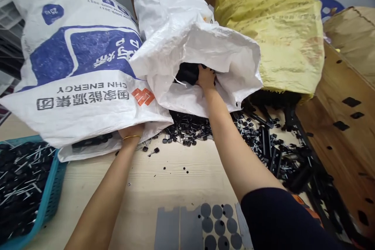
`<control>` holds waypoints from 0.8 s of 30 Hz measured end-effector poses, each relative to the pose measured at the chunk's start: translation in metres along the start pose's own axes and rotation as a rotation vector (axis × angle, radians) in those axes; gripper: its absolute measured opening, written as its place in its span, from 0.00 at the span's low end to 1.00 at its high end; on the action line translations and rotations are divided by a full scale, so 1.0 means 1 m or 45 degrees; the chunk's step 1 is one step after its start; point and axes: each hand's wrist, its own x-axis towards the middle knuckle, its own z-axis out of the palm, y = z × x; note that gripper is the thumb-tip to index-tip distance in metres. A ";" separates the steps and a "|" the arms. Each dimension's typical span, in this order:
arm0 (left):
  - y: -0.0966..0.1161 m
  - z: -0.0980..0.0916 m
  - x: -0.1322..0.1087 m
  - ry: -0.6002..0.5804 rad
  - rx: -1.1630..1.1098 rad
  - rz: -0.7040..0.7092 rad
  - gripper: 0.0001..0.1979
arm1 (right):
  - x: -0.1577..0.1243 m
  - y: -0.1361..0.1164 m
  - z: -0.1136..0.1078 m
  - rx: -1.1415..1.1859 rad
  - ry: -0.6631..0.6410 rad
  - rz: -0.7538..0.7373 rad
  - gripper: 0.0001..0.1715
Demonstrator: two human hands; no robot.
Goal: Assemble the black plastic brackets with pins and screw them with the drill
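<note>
My right hand reaches into the mouth of the middle white woven bag. Its fingers look apart against black parts inside, and their tips are partly hidden. My left hand is inside the mouth of the left white bag, which has blue print. Only the back of that hand and the wrist with a thin gold bracelet show; the bag covers the fingers. Black pieces show in that bag's opening, beside my left hand.
A teal basket of black parts with metal pins stands at left. Similar small parts lie loose below the bags. A yellow bag spills longer black pieces beside a wooden board. Grey cut-outs lie at the front.
</note>
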 end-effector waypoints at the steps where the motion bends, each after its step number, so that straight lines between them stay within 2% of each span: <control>1: 0.000 0.001 0.000 -0.008 -0.012 -0.007 0.37 | -0.001 0.001 -0.002 0.003 0.007 -0.031 0.38; 5: -0.002 0.004 0.000 0.059 0.047 0.020 0.37 | -0.019 0.009 -0.021 0.020 -0.031 -0.108 0.34; 8: -0.004 0.005 0.001 0.107 0.077 0.022 0.36 | -0.050 0.022 -0.045 0.035 -0.077 -0.113 0.33; 11: -0.004 0.002 0.001 0.081 0.129 0.004 0.29 | -0.106 0.039 -0.070 0.111 0.043 -0.172 0.31; 14: -0.002 -0.008 -0.005 -0.057 0.295 -0.049 0.24 | -0.179 0.052 -0.082 0.263 0.184 -0.315 0.29; 17: 0.002 -0.024 -0.016 -0.126 0.434 -0.115 0.21 | -0.245 0.060 -0.070 0.325 0.205 -0.475 0.27; 19: 0.004 -0.034 -0.024 -0.110 0.466 -0.158 0.20 | -0.273 0.063 -0.053 0.315 0.187 -0.513 0.24; 21: 0.003 -0.043 -0.031 -0.098 0.446 -0.178 0.20 | -0.285 0.064 -0.037 0.296 0.164 -0.481 0.22; 24: 0.000 -0.055 -0.039 -0.089 0.329 -0.119 0.22 | -0.282 0.067 -0.026 0.344 0.121 -0.369 0.24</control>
